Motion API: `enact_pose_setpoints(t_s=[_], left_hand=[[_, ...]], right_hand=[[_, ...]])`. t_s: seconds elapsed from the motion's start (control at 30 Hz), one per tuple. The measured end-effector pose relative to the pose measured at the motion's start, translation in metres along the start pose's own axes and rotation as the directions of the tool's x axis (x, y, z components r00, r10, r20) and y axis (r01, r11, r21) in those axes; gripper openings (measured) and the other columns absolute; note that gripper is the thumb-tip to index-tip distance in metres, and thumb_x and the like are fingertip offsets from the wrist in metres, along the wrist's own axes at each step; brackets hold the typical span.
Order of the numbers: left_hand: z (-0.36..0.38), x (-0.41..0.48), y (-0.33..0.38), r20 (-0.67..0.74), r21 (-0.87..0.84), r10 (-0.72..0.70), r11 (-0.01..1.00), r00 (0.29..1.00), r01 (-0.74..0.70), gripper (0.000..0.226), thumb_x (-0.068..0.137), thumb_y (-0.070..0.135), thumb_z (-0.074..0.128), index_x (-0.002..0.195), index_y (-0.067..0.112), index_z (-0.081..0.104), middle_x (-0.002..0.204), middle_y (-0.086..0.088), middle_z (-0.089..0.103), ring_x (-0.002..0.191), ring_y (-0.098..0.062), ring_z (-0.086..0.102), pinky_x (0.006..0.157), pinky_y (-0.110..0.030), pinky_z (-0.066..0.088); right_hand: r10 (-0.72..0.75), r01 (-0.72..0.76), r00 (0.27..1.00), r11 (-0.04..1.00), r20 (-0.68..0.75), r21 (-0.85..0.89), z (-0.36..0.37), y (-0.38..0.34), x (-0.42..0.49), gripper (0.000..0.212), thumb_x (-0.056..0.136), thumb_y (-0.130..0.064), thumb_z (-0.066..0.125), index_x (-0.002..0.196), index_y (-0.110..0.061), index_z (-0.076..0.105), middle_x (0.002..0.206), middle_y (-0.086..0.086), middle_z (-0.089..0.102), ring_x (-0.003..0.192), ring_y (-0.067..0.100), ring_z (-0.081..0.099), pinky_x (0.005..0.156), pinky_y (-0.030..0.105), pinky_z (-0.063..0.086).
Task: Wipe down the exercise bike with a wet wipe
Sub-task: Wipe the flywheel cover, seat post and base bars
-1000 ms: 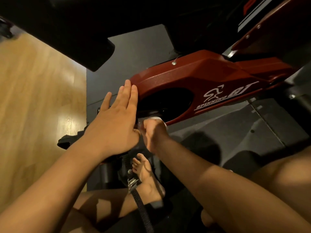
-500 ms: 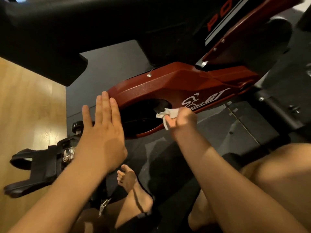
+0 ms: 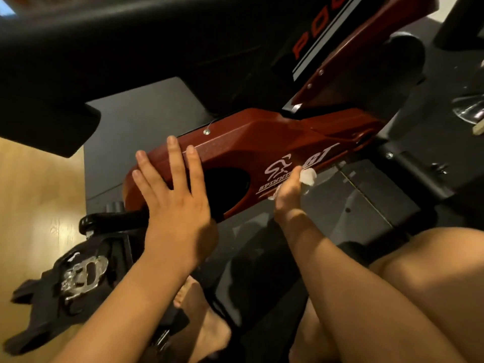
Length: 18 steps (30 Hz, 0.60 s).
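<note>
The exercise bike's red chain guard runs across the middle of the head view, with white logo lettering on its side. My left hand lies flat with straight fingers on the guard's rounded left end. My right hand grips a crumpled white wet wipe and presses it onto the lettering near the guard's lower edge. Part of the wipe is hidden in my fist.
A black pedal with a metal cleat plate and its crank arm stick out at lower left. The black saddle hangs overhead at upper left. A dark mat lies under the bike, wood floor on the left. My bare foot and knee are below.
My right hand has slid the wipe rightward along the red guard, from its dark opening onto the lettering. My left hand has moved up onto the guard's left end. The view has shifted.
</note>
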<state>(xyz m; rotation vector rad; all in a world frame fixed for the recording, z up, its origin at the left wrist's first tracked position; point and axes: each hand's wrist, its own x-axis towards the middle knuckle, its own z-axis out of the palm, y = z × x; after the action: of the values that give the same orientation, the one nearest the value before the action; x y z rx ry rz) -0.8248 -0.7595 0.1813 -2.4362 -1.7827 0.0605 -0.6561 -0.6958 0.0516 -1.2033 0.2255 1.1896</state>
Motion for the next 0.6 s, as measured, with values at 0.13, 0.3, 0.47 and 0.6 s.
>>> enact_pose_setpoints(t_s=[0.13,0.3,0.47,0.6], left_hand=[[0.005,-0.001,-0.004,-0.026,0.023,0.050,0.999,0.998,-0.049,0.131,0.062,0.027,0.080,0.153,-0.001,-0.010,0.158,-0.033,-0.014,0.136,-0.067,-0.013,0.109,-0.076,-0.001],[0.006,-0.002,-0.007,-0.064,0.067,0.060,0.996,0.996,-0.056,0.133,0.060,0.029,0.082,0.154,0.000,-0.007,0.159,-0.031,-0.013,0.137,-0.065,-0.012,0.109,-0.074,-0.001],[0.008,-0.002,-0.008,-0.068,0.075,0.065,0.995,0.996,-0.060,0.136,0.061,0.029,0.082,0.151,0.001,-0.015,0.158,-0.031,-0.017,0.136,-0.066,-0.016,0.109,-0.076,-0.003],[0.015,0.004,0.006,-0.098,0.091,-0.031,0.995,0.995,0.040,0.122,0.070,0.021,0.075,0.151,-0.004,-0.013,0.155,-0.037,-0.017,0.133,-0.070,-0.015,0.106,-0.081,0.002]], right_hand=[[0.126,-0.133,0.980,0.991,0.151,0.033,0.016,0.017,-0.059,0.063,0.099,-0.051,0.042,0.149,-0.016,0.031,0.147,0.004,0.042,0.127,0.025,0.046,0.109,0.038,0.035],[-0.164,0.170,0.982,0.984,-0.096,0.061,0.009,-0.051,-0.015,0.057,0.103,-0.039,0.042,0.149,-0.009,0.030,0.148,0.013,0.040,0.136,0.027,0.040,0.107,0.030,0.033],[-0.170,0.171,0.985,0.985,0.029,-0.027,0.000,-0.066,0.013,0.065,0.099,-0.058,0.028,0.154,-0.024,0.020,0.156,0.009,0.033,0.138,0.029,0.040,0.105,0.043,0.043],[0.029,-0.028,0.992,1.000,0.120,-0.006,0.010,0.017,-0.049,0.070,0.086,-0.061,0.049,0.148,-0.030,0.032,0.145,0.005,0.045,0.126,0.031,0.051,0.103,0.048,0.044]])
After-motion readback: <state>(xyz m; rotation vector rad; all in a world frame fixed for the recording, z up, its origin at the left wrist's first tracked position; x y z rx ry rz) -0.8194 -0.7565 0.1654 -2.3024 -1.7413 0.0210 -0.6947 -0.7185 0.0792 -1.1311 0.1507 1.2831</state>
